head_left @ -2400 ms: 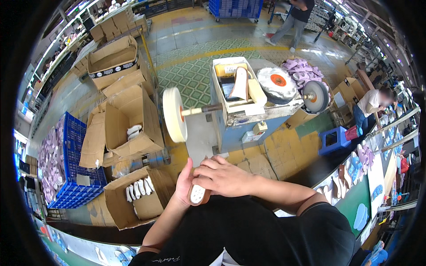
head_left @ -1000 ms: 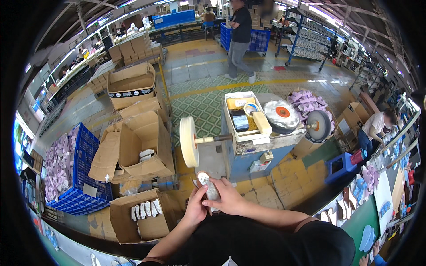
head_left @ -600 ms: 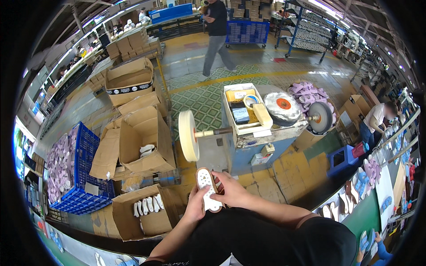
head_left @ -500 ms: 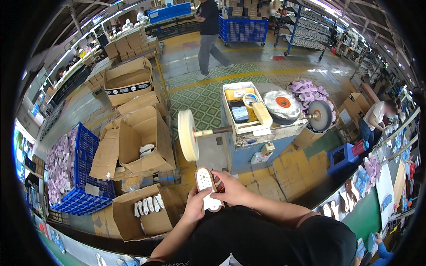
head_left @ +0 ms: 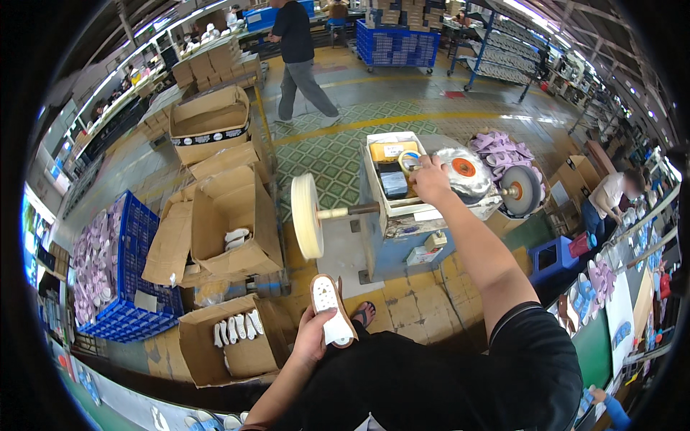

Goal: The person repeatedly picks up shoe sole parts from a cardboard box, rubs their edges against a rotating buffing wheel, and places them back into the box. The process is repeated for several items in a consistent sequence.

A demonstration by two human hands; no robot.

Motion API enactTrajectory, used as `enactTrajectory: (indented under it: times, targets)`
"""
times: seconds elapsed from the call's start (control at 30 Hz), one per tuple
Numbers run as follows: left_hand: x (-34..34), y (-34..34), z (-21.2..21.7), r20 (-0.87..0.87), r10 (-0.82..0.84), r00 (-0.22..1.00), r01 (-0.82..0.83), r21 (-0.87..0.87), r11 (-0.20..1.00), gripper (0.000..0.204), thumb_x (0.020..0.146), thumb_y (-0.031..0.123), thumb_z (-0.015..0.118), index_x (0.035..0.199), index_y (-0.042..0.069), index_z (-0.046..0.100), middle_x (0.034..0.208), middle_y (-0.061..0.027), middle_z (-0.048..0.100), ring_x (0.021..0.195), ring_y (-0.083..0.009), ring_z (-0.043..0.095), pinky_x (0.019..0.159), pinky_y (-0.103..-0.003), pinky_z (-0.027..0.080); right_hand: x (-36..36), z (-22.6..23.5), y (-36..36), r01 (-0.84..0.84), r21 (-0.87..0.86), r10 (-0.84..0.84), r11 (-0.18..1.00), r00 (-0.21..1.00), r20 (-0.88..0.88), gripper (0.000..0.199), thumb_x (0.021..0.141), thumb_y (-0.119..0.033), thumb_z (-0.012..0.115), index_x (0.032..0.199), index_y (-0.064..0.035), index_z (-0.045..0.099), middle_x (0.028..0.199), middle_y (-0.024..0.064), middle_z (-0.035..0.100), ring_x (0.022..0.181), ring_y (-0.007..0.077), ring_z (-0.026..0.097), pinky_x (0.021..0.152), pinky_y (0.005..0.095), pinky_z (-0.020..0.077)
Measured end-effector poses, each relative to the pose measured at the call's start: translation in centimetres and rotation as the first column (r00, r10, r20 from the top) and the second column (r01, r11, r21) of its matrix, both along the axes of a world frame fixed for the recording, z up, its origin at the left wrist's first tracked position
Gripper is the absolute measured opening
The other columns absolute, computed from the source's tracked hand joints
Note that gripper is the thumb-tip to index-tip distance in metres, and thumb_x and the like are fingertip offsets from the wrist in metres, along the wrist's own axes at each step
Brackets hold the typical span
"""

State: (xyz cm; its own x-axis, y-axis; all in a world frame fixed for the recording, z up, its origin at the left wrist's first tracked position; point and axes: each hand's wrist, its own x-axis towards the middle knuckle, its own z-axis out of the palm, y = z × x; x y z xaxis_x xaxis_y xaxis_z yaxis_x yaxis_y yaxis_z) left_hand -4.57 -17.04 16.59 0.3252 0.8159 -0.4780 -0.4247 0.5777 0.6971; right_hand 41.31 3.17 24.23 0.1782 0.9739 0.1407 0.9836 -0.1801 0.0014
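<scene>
My left hand (head_left: 312,336) is closed around a sandal (head_left: 327,298) with a white, perforated footbed and a brown edge, holding it upright in front of my body. My right arm reaches forward to a white tray (head_left: 390,210) on top of the blue machine. There my right hand (head_left: 432,179) is closed over the spot where a cream-coloured block lay; its fingers and palm hide the block. Beside that hand in the tray are a roll of tape (head_left: 409,159), a dark box (head_left: 393,184) and a yellow box (head_left: 387,150).
The machine (head_left: 399,251) carries a cream wheel (head_left: 305,215) on its left, a white buffing wheel (head_left: 463,171) and a grey wheel (head_left: 520,189). At left stand cardboard boxes (head_left: 267,223), one with white soles (head_left: 238,329), and a blue crate (head_left: 136,287) of lilac sandals. A person (head_left: 296,61) walks beyond.
My right hand has left the sandal and moved forward into the tray, over the cream block. The sandal stays in my left hand. The walking person has moved left.
</scene>
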Motion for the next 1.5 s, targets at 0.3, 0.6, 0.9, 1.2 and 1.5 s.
enactTrajectory:
  times: [0.3,0.6,0.9,1.2,1.5]
  targets:
    - [-1.1,0.4,0.0,-0.001,0.033,0.999,-0.033,0.0,0.999,0.055,0.104,0.007,0.079,0.154,-0.003,0.058,0.137,-0.0129,0.075,0.124,-0.0253,0.075,0.107,-0.042,0.062,0.2,0.1,1.2,0.03,0.051,-0.032,0.998,0.999,0.04,0.021,0.101,-0.022,0.074,0.112,-0.0141,0.091,0.162,0.0093,0.063,0.15,0.0402,0.051,0.118,0.0624,0.047]
    - [-0.7,0.5,-0.5,-0.011,0.014,1.0,-0.014,0.022,1.0,0.057,0.107,0.004,0.07,0.162,-0.001,0.053,0.141,-0.0166,0.074,0.124,-0.032,0.078,0.107,-0.048,0.064,2.0,4.0,-2.3,0.022,0.412,0.179,0.911,0.878,-0.444,0.018,0.089,-0.022,0.09,0.1,-0.0075,0.09,0.134,0.019,0.081,0.126,0.0408,0.076,0.113,0.0486,0.0587]
    - [0.2,0.4,-0.2,0.053,-0.044,0.998,0.042,0.046,0.998,0.055,0.108,0.005,0.069,0.16,-0.002,0.054,0.143,-0.0182,0.075,0.126,-0.0374,0.078,0.106,-0.052,0.067,2.6,-0.3,-0.8,0.228,0.368,-0.066,0.901,0.913,-0.403,0.011,0.087,-0.021,0.085,0.091,-0.0108,0.089,0.118,0.0183,0.083,0.114,0.04,0.077,0.098,0.0539,0.0644]
    - [-0.4,-0.4,0.0,0.037,-0.021,0.999,0.02,0.042,0.999,0.052,0.108,0.004,0.07,0.157,-0.002,0.057,0.139,-0.0176,0.077,0.122,-0.035,0.08,0.104,-0.05,0.067,1.8,0.7,-0.4,0.123,0.446,0.065,0.886,0.922,-0.382,0.016,0.089,-0.021,0.086,0.095,-0.0064,0.089,0.122,0.0175,0.085,0.113,0.0358,0.08,0.104,0.0466,0.0613]
    - [0.0,1.0,1.9,0.051,-0.097,0.994,0.091,0.109,0.99,0.078,0.105,0.012,0.085,0.169,-0.003,0.043,0.145,-0.0184,0.071,0.138,-0.0276,0.07,0.115,-0.043,0.059,-13.8,1.7,-13.4,-0.296,0.259,0.318,0.919,0.172,-0.932,0.008,0.102,-0.003,0.081,0.109,0.0004,0.083,0.127,0.0064,0.08,0.11,0.0122,0.072,0.096,0.0325,0.0591]
